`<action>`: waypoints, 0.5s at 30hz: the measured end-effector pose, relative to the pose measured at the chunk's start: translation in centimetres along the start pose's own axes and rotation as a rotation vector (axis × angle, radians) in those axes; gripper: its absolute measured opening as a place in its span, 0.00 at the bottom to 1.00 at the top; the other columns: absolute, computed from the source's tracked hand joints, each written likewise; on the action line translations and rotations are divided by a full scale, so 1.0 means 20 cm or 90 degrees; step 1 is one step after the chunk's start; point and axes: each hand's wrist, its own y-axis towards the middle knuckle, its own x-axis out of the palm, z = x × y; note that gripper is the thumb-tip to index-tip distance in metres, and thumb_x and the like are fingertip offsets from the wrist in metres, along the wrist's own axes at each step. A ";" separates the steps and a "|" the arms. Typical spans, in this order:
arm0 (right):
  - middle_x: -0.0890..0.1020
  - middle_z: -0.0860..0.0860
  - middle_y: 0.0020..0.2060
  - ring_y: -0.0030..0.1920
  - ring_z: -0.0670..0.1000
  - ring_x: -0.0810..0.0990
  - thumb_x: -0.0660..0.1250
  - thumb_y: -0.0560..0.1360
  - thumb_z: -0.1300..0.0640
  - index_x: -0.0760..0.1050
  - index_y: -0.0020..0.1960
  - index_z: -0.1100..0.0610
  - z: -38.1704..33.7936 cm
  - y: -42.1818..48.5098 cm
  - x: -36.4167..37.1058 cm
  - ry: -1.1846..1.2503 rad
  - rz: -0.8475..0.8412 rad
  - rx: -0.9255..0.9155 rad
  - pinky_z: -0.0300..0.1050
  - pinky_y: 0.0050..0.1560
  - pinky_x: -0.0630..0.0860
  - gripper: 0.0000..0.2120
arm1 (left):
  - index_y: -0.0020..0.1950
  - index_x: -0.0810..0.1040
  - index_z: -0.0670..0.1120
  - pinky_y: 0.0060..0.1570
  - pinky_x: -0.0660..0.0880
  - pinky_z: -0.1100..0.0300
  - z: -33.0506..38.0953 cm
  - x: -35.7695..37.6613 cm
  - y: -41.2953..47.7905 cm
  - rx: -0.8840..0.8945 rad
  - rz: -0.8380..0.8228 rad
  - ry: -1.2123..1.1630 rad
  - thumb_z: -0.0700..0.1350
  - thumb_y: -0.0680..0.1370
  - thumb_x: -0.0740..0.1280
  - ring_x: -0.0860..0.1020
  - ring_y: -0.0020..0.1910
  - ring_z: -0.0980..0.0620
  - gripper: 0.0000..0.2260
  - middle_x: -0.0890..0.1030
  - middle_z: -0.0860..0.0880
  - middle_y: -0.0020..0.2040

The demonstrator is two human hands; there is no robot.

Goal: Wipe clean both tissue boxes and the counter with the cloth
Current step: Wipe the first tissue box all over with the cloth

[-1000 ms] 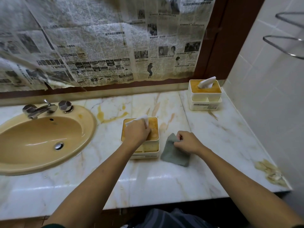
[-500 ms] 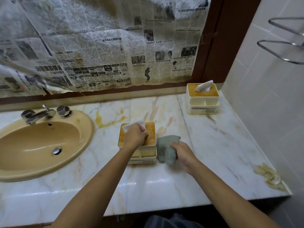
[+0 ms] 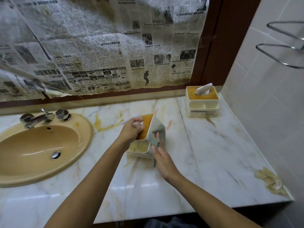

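Near tissue box (image 3: 144, 137): cream plastic, tilted on the marble counter (image 3: 213, 153) mid-span, orange-stained top, white tissue (image 3: 131, 118) protruding; front compartment holds yellowish residue. Left hand (image 3: 130, 131) grips its top edge, fingers closed. Right hand (image 3: 162, 157) presses the grey-green cloth (image 3: 158, 137) against the box's right side, fingers extended. Far tissue box (image 3: 202, 102): upright at the back corner, tissue protruding, lower compartments' contents indiscernible. Tan sink (image 3: 41, 148) at left.
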 end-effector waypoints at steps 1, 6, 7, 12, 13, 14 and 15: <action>0.46 0.37 0.79 0.79 0.40 0.42 0.53 0.84 0.45 0.44 0.72 0.26 -0.01 0.01 0.01 -0.040 -0.004 -0.027 0.44 0.78 0.46 0.24 | 0.62 0.77 0.47 0.35 0.72 0.66 0.01 -0.01 0.00 0.001 -0.006 0.001 0.39 0.80 0.66 0.75 0.38 0.54 0.11 0.77 0.46 0.41; 0.38 0.33 0.75 0.78 0.45 0.32 0.52 0.86 0.52 0.40 0.68 0.25 -0.11 0.14 0.00 -0.179 0.058 -0.108 0.50 0.78 0.39 0.27 | 0.62 0.79 0.47 0.35 0.71 0.66 0.04 -0.02 0.02 0.000 -0.044 -0.010 0.40 0.80 0.67 0.73 0.31 0.57 0.11 0.75 0.52 0.32; 0.39 0.35 0.75 0.78 0.47 0.33 0.51 0.86 0.53 0.41 0.71 0.29 -0.13 0.18 -0.02 -0.186 0.072 -0.100 0.52 0.79 0.40 0.26 | 0.62 0.79 0.47 0.36 0.72 0.65 0.04 -0.02 0.02 -0.005 -0.052 -0.015 0.40 0.80 0.68 0.74 0.31 0.56 0.11 0.76 0.52 0.32; 0.47 0.43 0.80 0.80 0.47 0.39 0.50 0.86 0.50 0.46 0.80 0.43 -0.21 0.28 -0.09 -0.180 0.078 -0.046 0.47 0.78 0.42 0.25 | 0.62 0.78 0.48 0.31 0.70 0.66 0.06 -0.02 0.00 -0.061 -0.050 -0.021 0.43 0.80 0.68 0.74 0.27 0.58 0.11 0.77 0.51 0.33; 0.46 0.41 0.80 0.80 0.47 0.39 0.50 0.86 0.51 0.45 0.78 0.40 -0.20 0.26 -0.08 -0.190 0.063 -0.060 0.50 0.79 0.43 0.25 | 0.63 0.78 0.48 0.28 0.70 0.67 0.06 -0.02 0.00 -0.070 -0.049 -0.030 0.42 0.80 0.68 0.74 0.26 0.59 0.11 0.77 0.51 0.33; 0.45 0.39 0.79 0.79 0.46 0.38 0.51 0.86 0.51 0.44 0.76 0.35 -0.18 0.21 -0.07 -0.207 0.044 -0.088 0.52 0.79 0.44 0.24 | 0.63 0.78 0.47 0.27 0.69 0.68 0.06 -0.02 0.01 -0.073 -0.048 -0.036 0.42 0.80 0.68 0.73 0.25 0.59 0.12 0.76 0.51 0.32; 0.44 0.37 0.78 0.79 0.45 0.36 0.51 0.86 0.50 0.44 0.73 0.31 -0.16 0.15 -0.05 -0.232 0.017 -0.125 0.52 0.79 0.43 0.24 | 0.63 0.78 0.46 0.26 0.69 0.68 0.06 -0.03 0.01 -0.074 -0.047 -0.038 0.41 0.80 0.68 0.72 0.24 0.59 0.12 0.76 0.51 0.31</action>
